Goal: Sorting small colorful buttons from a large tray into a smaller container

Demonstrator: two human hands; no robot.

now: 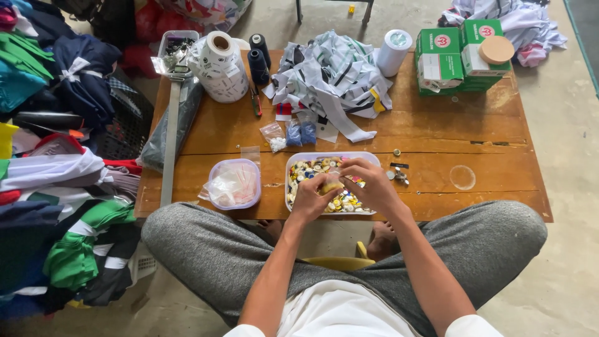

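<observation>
A clear plastic tray (299,158) full of mixed coloured buttons sits at the near edge of a low wooden table (437,131). Both my hands are over it. My left hand (314,198) pinches a small yellowish piece between thumb and fingers. My right hand (368,183) curls over the tray with its fingertips meeting the same piece; whether it grips it I cannot tell. My crossed legs in grey trousers rest under the table's front edge.
A small tub (234,185) with plastic bags stands left of the tray. Further back lie striped fabric (334,78), thread cones (258,59), a big white label roll (220,67), green boxes (458,56) and small metal parts (398,175). Piled clothes (56,156) fill the left.
</observation>
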